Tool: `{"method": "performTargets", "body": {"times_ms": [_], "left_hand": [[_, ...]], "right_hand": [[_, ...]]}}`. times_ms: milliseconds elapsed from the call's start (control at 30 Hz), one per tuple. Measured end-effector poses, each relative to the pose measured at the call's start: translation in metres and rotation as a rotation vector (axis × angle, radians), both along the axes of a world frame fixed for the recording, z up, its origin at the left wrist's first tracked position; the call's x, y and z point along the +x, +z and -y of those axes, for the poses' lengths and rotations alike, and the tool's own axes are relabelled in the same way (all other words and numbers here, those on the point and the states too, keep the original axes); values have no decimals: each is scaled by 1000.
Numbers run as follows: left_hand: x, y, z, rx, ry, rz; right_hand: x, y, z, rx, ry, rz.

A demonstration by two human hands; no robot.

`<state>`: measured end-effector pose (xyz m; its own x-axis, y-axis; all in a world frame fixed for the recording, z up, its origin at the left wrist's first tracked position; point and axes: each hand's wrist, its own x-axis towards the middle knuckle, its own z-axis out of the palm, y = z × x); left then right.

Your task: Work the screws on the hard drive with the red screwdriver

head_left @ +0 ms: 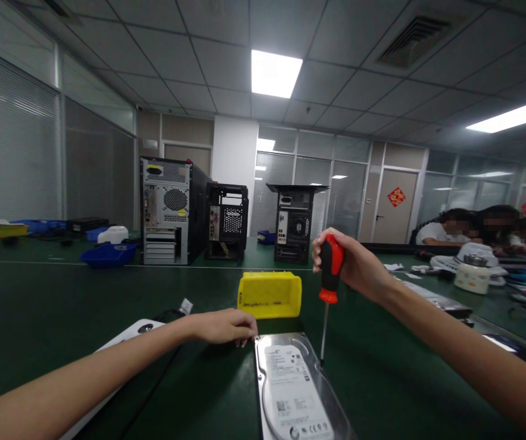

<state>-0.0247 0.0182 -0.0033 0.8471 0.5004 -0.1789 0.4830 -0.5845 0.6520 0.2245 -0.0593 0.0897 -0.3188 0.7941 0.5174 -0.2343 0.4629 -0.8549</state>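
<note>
the right hand (358, 264) is closed around the red and black handle of a screwdriver (328, 296), which stands nearly upright below it, the shaft reaching down to the right edge of a hard drive (293, 385). the drive lies label up, below and to the left of this hand, its near end cut off by the picture's lower edge. the left hand (226, 326) is at the drive's far left corner, palm down with its fingers bent; i cannot tell whether they grip the drive or only rest against it. under the left forearm lies a white device (128, 335), with a dark cable near the wrist. just beyond the left fingers and left of the screwdriver, a yellow bin (270, 285) faces the hands, small pieces along its inside. behind the right forearm are a flat metal unit (441, 299) and, further right, a white jar (471, 279) with a dark lid. farther beyond both hands, three computer cases (298, 221) stand on the green table (212, 394); a blue tray (109, 255) sits left of them. people (437, 236) are far off to the right.
</note>
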Motion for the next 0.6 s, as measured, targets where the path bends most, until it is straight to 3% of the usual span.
{"method": "performTargets", "body": {"times_ms": [100, 267, 600], "left_hand": [[0, 0, 0, 12, 1, 0], [-1, 0, 0, 16, -10, 4], [0, 0, 0, 65, -4, -35]], "right_hand": [[1, 0, -2, 3, -66, 4], [-1, -2, -1, 39, -10, 40], [-3, -1, 1, -43, 50, 32]]}}
